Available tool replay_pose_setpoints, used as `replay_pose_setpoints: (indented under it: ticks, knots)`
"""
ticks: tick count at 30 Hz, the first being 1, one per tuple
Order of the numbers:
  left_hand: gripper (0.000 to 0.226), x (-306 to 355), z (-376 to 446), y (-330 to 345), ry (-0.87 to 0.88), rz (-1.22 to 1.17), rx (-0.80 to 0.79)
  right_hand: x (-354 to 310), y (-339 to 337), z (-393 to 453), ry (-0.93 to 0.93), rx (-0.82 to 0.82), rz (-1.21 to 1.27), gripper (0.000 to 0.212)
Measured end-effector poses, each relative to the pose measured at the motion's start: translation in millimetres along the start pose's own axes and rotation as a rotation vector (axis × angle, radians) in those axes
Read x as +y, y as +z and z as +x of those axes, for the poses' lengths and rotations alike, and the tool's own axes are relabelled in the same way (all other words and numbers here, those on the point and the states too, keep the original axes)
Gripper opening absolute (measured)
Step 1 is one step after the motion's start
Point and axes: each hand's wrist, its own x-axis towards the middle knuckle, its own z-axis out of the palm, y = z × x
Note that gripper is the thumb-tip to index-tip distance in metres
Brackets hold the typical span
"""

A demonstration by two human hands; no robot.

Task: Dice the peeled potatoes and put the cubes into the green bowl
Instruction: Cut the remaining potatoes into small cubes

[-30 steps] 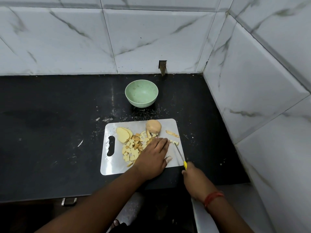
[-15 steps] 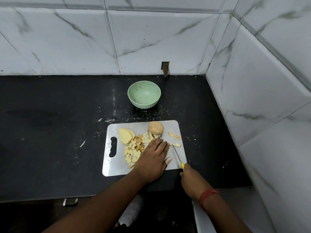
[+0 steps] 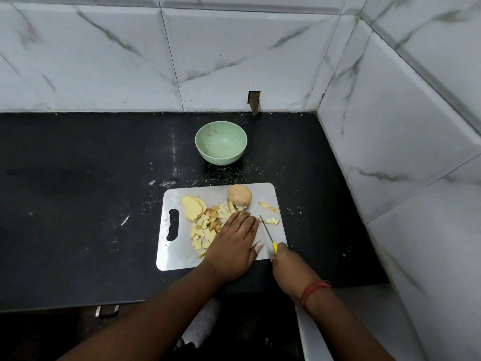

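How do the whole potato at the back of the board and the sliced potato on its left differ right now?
The whole potato is uncut, rounded and tan; the sliced potato lies in flat, overlapping, pale yellow slabs. The whole potato sits near the cutting board's far edge, right of centre; the sliced potato lies near the handle slot. Both lie on the board, beside the cubes, untouched by either hand.

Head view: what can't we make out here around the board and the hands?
- What lies under the left hand: the palm covers that part of the cutting board.
- Right hand grip on the knife: only a bit of yellow handle shows; the fingers are hidden behind the back of the hand.
- Green bowl: the inside looks bare, but its specks are too small to identify.
- Both elbows: cut off by the bottom edge.
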Motion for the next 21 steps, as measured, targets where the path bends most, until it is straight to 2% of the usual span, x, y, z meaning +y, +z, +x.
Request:
replay_pose_setpoints:
  ticks: [8, 15, 21]
  knots:
    - [0.061, 1.1, 0.5, -3.9, -0.005, 0.022, -0.007, 10.9, 1.4, -15.5, -0.023, -0.046, 0.055, 0.016]
    - [0.056, -4.0, 1.6, -9.2, -0.019, -0.046, 0.031, 33.3, -11.0, -33.7, -0.031, -0.143, 0.524, 0.015]
    - [0.05, -12.9, 10.0, -21.1, 0.063, -0.044, 0.075, 41.6, -10.3, -38.9, -0.015, -0.106, 0.736, 0.014]
